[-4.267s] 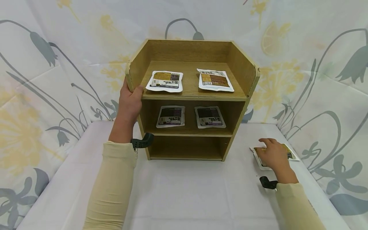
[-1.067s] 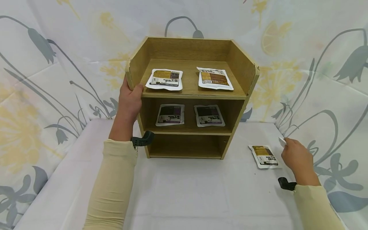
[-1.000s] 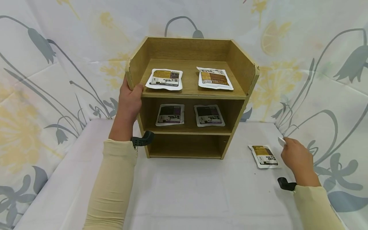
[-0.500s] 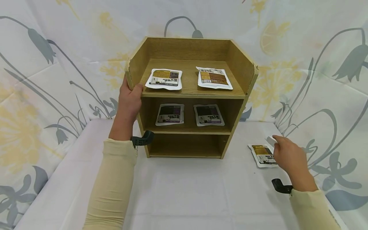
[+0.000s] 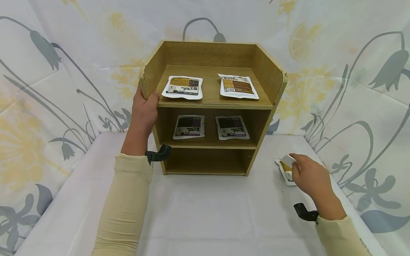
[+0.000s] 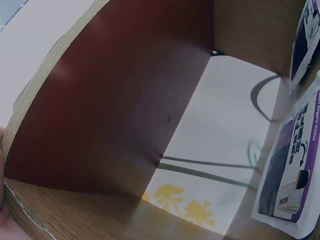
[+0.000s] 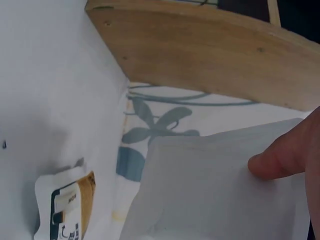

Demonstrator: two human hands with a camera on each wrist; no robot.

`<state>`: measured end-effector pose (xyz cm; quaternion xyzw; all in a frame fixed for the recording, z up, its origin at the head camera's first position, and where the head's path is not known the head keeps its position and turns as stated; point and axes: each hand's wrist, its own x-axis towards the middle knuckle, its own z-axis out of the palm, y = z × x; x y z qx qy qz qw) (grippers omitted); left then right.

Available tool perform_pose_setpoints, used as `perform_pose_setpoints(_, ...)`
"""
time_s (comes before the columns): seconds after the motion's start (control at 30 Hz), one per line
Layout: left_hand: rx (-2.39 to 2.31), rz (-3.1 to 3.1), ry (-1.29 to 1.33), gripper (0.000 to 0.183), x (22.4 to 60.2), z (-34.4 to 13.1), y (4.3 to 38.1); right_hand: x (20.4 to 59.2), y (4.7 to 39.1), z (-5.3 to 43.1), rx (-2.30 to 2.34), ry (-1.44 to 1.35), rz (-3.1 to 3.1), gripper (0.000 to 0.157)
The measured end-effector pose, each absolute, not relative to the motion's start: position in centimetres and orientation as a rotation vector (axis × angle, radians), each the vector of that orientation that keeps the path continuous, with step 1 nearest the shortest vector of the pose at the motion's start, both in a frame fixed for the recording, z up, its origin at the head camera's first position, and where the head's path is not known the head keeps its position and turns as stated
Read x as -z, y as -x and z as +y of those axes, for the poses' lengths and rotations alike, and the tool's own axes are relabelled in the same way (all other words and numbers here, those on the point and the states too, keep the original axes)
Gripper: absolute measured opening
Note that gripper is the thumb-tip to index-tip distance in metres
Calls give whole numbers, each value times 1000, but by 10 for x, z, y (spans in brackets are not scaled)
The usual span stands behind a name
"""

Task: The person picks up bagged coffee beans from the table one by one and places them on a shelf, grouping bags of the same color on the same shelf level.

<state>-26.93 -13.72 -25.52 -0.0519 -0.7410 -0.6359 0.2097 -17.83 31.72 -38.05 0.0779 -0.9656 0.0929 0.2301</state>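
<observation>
My left hand (image 5: 144,112) grips the left side panel of a small wooden shelf (image 5: 211,106) in the head view, its thumb at the front edge of the top board. My right hand (image 5: 310,177) pinches a pouch (image 7: 210,185); in the right wrist view the thumb lies on its plain white side. A second pouch (image 5: 285,173), with a yellow-brown label, lies on the table beneath and beside that hand, partly hidden by it. Two light-label pouches, one left (image 5: 183,87) and one right (image 5: 238,86), rest on the top board.
Two dark-label pouches, one left (image 5: 189,127) and one right (image 5: 232,127), lie on the middle board. The bottom compartment (image 5: 205,161) shows bare wood. A white cloth covers the table (image 5: 205,213); a floral backdrop (image 5: 80,35) stands behind the shelf and along both sides.
My right hand took hold of a pouch at the right and lifted it, then moved left with it, over the pouch on the table. My left hand stays on the shelf panel.
</observation>
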Motion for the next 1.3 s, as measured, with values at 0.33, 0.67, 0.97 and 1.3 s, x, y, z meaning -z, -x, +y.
perform_pose_setpoints(0.33,1781,-2068,151,45,255,-138,269,385,172,297,-264,-317,-2681,33)
perform_pose_setpoints(0.67,1769,-2080,127,45,254,-136,268,392,167,276,-281,-470,-2679,30)
perform_pose_setpoints(0.97,1762,-2075,137,44,255,-137,269,400,162,255,-326,-554,-2732,29)
perform_pose_setpoints(1.3,1767,-2067,146,44,256,-137,270,412,163,235,-362,-674,-2664,28)
